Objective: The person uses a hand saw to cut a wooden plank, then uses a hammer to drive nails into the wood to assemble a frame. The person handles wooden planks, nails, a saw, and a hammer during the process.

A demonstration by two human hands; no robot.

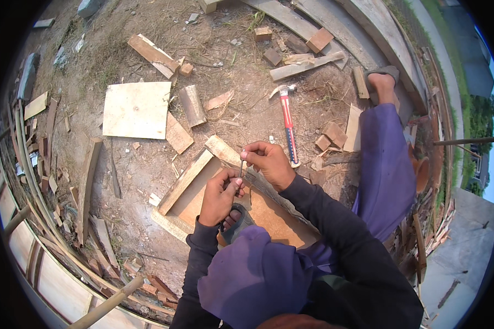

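Note:
A thin grey nail (241, 169) stands almost upright between my two hands, above a shallow wooden box (187, 182) with a plywood bottom. The fingers of my left hand (218, 198) pinch its lower end. From above, my right hand (270, 163) pinches the upper end between thumb and finger. My sandalled foot (237, 222) rests inside the box, just below my left hand. Beyond my right hand, a claw hammer (288, 123) with a red, white and blue handle lies on the dirt.
A square plywood sheet (137, 109) lies at the far left of the box. Wood offcuts (193, 106) are scattered over the ground, with blocks (333, 134) beside my outstretched leg (387, 164). Long planks (313, 33) run along the far right. Bamboo poles (110, 301) cross the lower left.

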